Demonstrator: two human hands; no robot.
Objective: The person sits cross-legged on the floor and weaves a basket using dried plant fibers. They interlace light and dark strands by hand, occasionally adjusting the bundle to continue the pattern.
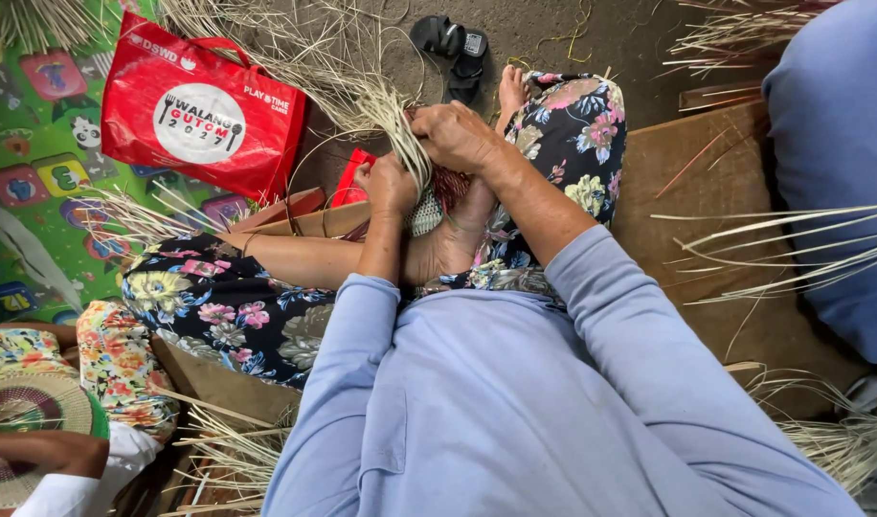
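My left hand (391,184) and my right hand (455,134) both grip a small woven piece (425,213) of pale straw with a dark red part, held above my crossed legs in flowered trousers (237,311). Long loose straw strands (362,86) fan up and away from the weave between my fingers. My right hand pinches the strands at the top; my left hand holds the woven body from the left side. My bare foot (511,88) rests past the hands.
A red shopping bag (201,107) lies at the upper left on a colourful play mat (36,182). Black sandals (455,50) lie on the floor ahead. Another person sits at right (836,144) with straw strands; a third at lower left holds a round woven fan (32,407).
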